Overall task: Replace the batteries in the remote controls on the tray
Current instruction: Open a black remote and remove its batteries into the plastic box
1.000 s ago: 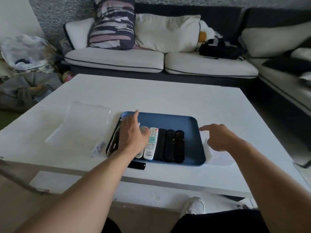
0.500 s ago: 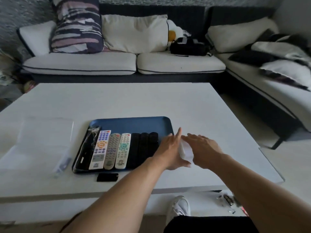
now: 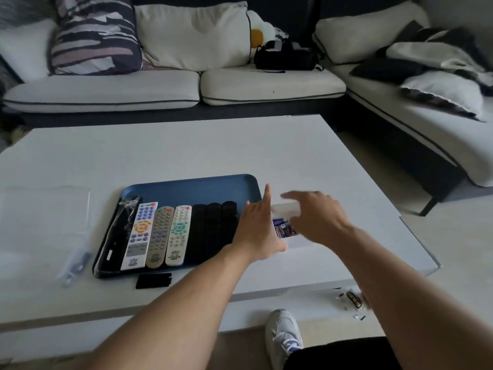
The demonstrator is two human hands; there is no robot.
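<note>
A blue tray (image 3: 186, 186) lies on the white table (image 3: 240, 145) and carries several remotes side by side. From the left these are a black one in plastic wrap (image 3: 117, 236), a white one with blue buttons (image 3: 140, 236), a grey one (image 3: 160, 236), a white one with teal buttons (image 3: 178, 233) and three black ones (image 3: 213, 225). A loose black battery cover (image 3: 153, 280) sits in front of the tray. Right of the tray stands an open white box with batteries (image 3: 284, 228) showing inside. My left hand (image 3: 256, 228) presses straight-fingered against the box's left side. My blurred right hand (image 3: 317, 217) holds the raised box lid (image 3: 284, 209).
A clear plastic bag (image 3: 45, 209) and a small plastic packet (image 3: 77, 265) lie left of the tray. Sofas with cushions and a black bag (image 3: 285, 56) surround the table. My shoe (image 3: 282, 335) and some scraps (image 3: 352, 300) are on the floor below the table's near edge.
My left hand left the remotes and crossed to the white box, where both hands met. The lid has since come up, exposing the batteries. The view panned right.
</note>
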